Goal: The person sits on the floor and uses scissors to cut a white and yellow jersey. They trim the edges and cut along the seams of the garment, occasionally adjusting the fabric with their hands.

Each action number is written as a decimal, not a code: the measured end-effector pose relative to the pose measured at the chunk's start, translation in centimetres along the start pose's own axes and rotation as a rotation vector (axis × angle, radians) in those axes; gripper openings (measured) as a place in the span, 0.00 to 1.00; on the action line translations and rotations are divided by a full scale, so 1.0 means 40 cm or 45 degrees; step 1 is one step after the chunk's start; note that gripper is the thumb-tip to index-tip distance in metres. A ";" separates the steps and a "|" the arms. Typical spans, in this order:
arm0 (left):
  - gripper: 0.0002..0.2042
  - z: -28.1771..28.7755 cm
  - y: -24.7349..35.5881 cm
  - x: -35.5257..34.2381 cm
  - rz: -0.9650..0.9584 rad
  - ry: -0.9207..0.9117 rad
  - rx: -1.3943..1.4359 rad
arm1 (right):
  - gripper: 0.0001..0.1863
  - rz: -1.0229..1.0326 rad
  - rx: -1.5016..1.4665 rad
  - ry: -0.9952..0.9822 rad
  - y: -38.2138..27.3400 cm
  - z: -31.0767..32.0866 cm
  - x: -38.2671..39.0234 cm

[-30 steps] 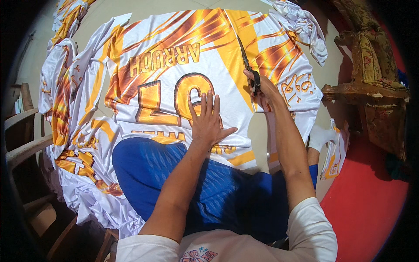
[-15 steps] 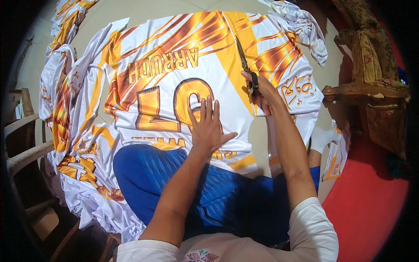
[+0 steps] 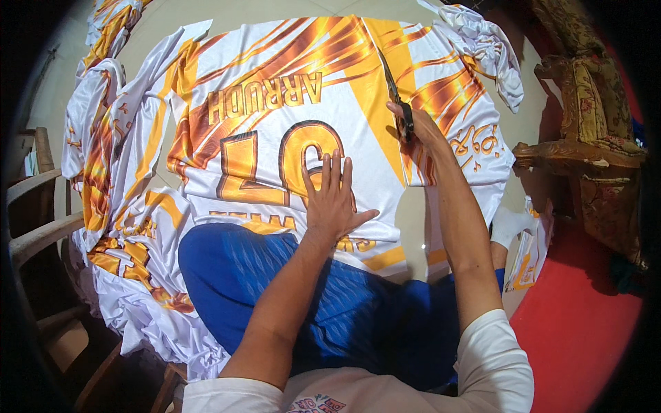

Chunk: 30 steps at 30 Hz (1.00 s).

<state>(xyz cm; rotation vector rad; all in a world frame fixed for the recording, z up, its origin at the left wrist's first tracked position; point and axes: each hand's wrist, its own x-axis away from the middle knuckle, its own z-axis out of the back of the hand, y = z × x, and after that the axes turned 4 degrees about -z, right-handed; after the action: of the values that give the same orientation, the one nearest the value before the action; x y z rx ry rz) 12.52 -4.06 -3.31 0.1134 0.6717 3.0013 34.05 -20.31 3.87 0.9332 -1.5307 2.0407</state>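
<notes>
Spread in front of me is a printed jersey fabric panel (image 3: 272, 110), white with orange and yellow flame shapes and large characters. My left hand (image 3: 334, 199) lies flat on it, fingers spread, holding nothing. Black-handled scissors (image 3: 391, 77) are gripped in my right hand (image 3: 421, 129), their blades pointing away from me along the seam-like line between the panel and a second flame-printed piece (image 3: 475, 134) on the right. Behind the near end of that line a cut gap shows the floor. How far the blades are apart is too small to tell.
Crumpled white and orange fabric (image 3: 103, 151) is heaped on the left, beside wooden slats (image 3: 45, 237). Another bunched piece (image 3: 482, 48) lies at the far right. A carved wooden chair (image 3: 578, 148) and red carpet (image 3: 564, 303) are on the right. My blue-clothed leg (image 3: 234, 275) borders the panel.
My right hand and the scissors have moved slightly farther from me along the line. The whole view has shifted a little; my left hand stays flat at the same spot on the fabric.
</notes>
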 end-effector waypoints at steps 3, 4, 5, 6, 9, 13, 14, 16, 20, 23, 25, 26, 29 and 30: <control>0.65 0.005 0.006 -0.005 0.003 -0.019 0.022 | 0.27 0.243 0.054 0.038 0.027 0.014 -0.042; 0.65 0.000 0.010 -0.003 0.000 -0.021 0.031 | 0.27 0.279 0.063 0.046 0.037 0.025 -0.053; 0.65 0.001 0.006 -0.005 0.001 -0.018 0.029 | 0.25 0.259 0.052 0.034 0.031 0.022 -0.056; 0.65 0.003 0.002 -0.006 0.001 -0.014 0.028 | 0.25 0.218 0.054 0.026 0.026 0.020 -0.058; 0.65 0.004 0.004 -0.003 0.015 -0.013 0.040 | 0.25 0.047 0.090 0.012 0.000 0.009 -0.029; 0.65 0.006 0.001 -0.005 0.021 -0.045 0.042 | 0.28 0.010 0.028 -0.027 -0.037 0.006 -0.034; 0.65 0.005 0.001 -0.006 0.019 -0.040 0.046 | 0.30 0.038 0.102 -0.042 -0.047 0.013 -0.045; 0.64 0.005 0.001 -0.005 0.012 -0.025 0.048 | 0.32 0.090 0.165 -0.069 -0.058 0.021 -0.068; 0.62 0.009 0.003 -0.005 0.014 -0.022 0.056 | 0.31 0.155 0.191 -0.065 -0.064 0.028 -0.108; 0.62 0.013 0.004 -0.005 0.017 -0.035 0.069 | 0.30 0.191 0.178 -0.071 -0.059 0.033 -0.128; 0.63 0.011 -0.001 -0.004 0.018 -0.027 0.059 | 0.29 0.212 0.148 -0.070 -0.062 0.028 -0.126; 0.64 0.005 0.001 0.000 0.013 -0.024 0.053 | 0.29 0.226 0.131 -0.062 -0.055 0.029 -0.121; 0.65 -0.008 0.003 -0.003 -0.002 0.006 0.043 | 0.29 0.304 0.093 0.001 -0.053 0.036 -0.121; 0.65 -0.006 -0.003 -0.008 -0.003 0.028 0.032 | 0.26 0.262 0.109 0.013 -0.072 0.020 -0.104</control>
<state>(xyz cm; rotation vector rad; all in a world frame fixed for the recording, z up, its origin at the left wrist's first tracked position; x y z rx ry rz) 12.84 -4.08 -3.60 0.0810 0.7111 2.9967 39.06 -19.94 2.88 0.8239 -1.6030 2.2660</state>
